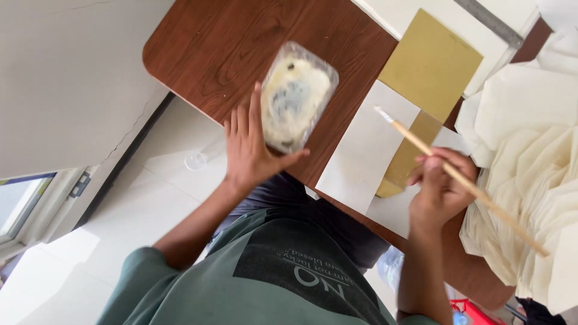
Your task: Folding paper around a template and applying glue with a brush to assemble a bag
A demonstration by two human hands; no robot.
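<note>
— Where did we have the paste tub point(296, 97)?
— On the desk point(211, 48), our left hand point(250, 147) curled round its near end.
— And the brush point(457, 177)?
— Pinched in our closed right hand point(439, 186), its long handle slanting, bristles aimed toward the tub, over the white paper point(367, 147) between them

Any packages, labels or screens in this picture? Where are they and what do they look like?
Plastic tub: on the brown table, steadied by the left hand; clear, rounded rectangle, holding whitish paste.
Printed patch: on the person's green shirt, bottom middle; dark rectangle with pale lettering.
Red package: bottom right under the table edge; mostly hidden, kind unclear.
No screens or signs show.
</note>
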